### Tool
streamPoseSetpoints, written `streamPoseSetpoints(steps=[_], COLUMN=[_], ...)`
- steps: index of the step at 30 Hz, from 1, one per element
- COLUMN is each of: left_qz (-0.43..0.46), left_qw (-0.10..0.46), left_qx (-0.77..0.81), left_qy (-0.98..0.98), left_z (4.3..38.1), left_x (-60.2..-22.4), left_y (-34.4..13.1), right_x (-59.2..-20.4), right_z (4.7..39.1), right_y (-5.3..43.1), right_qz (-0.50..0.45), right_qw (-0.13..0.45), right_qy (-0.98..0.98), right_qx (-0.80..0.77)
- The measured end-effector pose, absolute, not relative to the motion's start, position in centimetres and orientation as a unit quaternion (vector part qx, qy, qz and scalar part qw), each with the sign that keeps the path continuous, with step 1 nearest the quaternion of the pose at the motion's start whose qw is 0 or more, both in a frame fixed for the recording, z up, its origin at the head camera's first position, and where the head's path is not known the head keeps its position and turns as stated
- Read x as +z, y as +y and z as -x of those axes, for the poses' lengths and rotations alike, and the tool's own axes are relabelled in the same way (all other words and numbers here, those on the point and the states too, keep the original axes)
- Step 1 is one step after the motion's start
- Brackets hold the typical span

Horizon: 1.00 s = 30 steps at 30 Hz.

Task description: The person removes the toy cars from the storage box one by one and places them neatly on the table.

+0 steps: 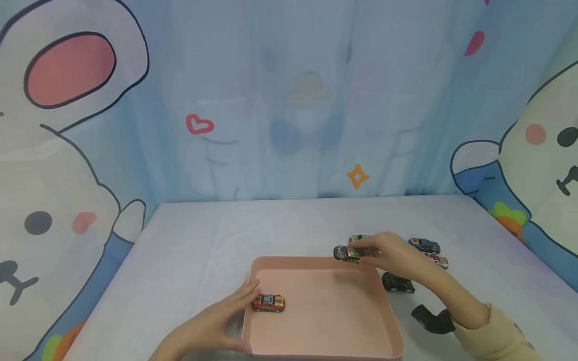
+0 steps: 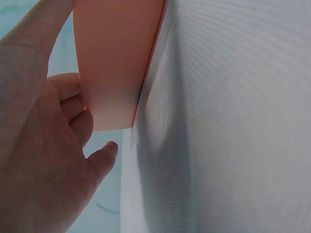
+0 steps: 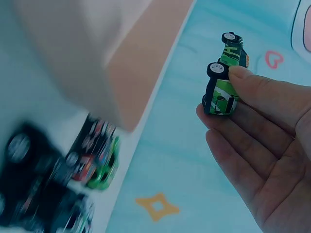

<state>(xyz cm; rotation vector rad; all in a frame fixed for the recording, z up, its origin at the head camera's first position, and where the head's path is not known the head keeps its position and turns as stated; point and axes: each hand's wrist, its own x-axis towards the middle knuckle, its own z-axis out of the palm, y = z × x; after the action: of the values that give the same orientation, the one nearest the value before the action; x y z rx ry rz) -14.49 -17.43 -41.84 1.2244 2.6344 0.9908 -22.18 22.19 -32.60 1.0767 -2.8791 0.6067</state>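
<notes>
A pink tray [image 1: 327, 318] lies on the white-covered table, with a small red and yellow toy car [image 1: 269, 303] inside it near the left wall. My left hand [image 1: 209, 323] rests along the tray's left side, fingers spread and fingertips at the rim; in the left wrist view, the hand [image 2: 46, 141] touches the tray's outer wall [image 2: 114, 63]. Above the tray's far right rim, my right hand [image 1: 388, 253] pinches a green and black patterned toy car [image 1: 345, 253] between thumb and fingers. The right wrist view shows this car [image 3: 225, 90] held clear of the tray.
Right of the tray stand a black toy car [image 1: 397, 283], a blue toy car [image 1: 424, 245] and a white toy car [image 1: 437, 260]. Another green car [image 1: 356, 237] is partly hidden behind my right hand. A dark curved strip [image 1: 433, 321] lies by the right sleeve.
</notes>
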Motion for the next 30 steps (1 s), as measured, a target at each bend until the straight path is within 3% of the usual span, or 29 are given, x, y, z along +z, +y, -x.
streamPoseSetpoints(steps=[30], left_qz=[-0.396], left_qw=[0.039], left_qx=[0.324], left_qy=[0.858], left_z=[14.4], left_x=[-41.9], left_y=[-17.3], right_x=[-35.6], right_z=[20.5], right_y=[34.4], right_qz=[-0.199], right_qw=[0.011], right_qy=[-0.966], right_qx=[0.163])
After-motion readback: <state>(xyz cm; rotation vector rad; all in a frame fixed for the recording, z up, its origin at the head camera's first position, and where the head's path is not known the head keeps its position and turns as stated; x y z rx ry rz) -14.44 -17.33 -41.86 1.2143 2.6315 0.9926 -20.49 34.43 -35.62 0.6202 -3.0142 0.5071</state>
